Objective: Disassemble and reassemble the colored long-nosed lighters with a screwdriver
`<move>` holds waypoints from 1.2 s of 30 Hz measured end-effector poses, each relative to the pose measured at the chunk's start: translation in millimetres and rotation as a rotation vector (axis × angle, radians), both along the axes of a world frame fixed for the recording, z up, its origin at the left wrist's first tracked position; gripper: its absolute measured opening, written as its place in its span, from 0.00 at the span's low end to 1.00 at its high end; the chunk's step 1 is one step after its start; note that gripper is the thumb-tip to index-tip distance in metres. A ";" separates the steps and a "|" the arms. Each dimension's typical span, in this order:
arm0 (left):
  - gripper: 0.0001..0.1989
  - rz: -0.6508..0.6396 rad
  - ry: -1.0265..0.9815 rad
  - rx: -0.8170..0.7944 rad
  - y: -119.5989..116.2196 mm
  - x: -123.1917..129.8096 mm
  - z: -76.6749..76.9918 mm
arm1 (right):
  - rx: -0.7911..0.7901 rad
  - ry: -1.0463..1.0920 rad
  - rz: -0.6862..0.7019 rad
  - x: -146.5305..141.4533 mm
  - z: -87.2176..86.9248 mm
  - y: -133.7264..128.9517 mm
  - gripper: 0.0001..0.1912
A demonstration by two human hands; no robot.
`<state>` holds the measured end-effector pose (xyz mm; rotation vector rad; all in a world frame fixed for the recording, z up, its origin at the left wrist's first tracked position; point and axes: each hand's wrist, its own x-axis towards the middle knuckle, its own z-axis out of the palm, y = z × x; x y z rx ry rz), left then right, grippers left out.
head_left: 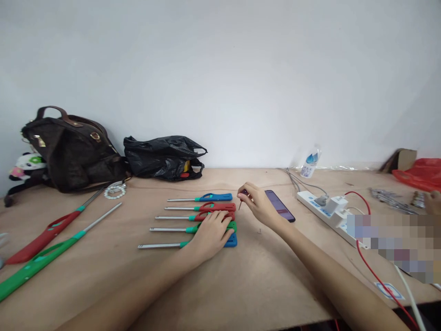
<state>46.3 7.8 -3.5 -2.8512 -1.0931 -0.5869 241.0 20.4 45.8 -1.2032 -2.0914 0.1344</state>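
Observation:
Several long-necked gas lighters lie in a row in the middle of the table, metal tubes pointing left: a blue lighter (217, 197) at the back, two red ones, a green lighter (193, 229) and a blue lighter (231, 240) at the front. My left hand (214, 232) lies across the front ones, fingers stretched out over the handles of the green and nearer red lighter (198, 216). Just right of the handles, my right hand (257, 202) pinches a small screwdriver (240, 204), its thin shaft pointing down and apart from the lighters. Most of its handle is hidden by the fingers.
A phone (279, 205) lies beside my right hand, with a tiny piece (259, 231) nearer. Further right are a power strip (312, 202) with cables and a bottle (310, 162). On the left are more lighters (44, 257), a bag (76, 151) and a black plastic bag (161, 156).

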 end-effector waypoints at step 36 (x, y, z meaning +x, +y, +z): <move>0.14 -0.023 0.055 0.115 -5.0 0.6 -6.0 | -0.182 0.739 0.077 -10.9 -29.7 19.7 0.18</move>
